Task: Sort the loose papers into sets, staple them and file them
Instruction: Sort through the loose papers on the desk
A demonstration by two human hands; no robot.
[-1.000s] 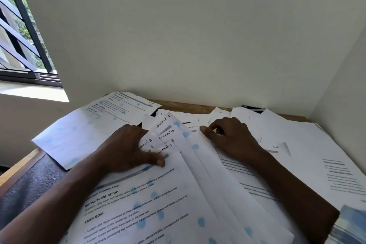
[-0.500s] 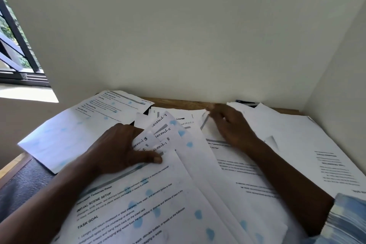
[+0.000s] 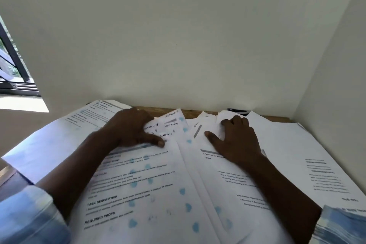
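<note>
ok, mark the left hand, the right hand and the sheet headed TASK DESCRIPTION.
left hand [image 3: 131, 130]: head view, back of the hand.
right hand [image 3: 240, 142]: head view, back of the hand.
sheet headed TASK DESCRIPTION [image 3: 150, 200]: head view, printed middle of the page.

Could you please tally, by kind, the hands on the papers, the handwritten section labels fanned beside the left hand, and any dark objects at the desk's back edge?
Hands: 2 (left hand pinching the fanned sheets, right hand)
Handwritten section labels: 4
Dark object at the back edge: 1
Total: 7
The overlapping sheets themselves cannot be counted.
</note>
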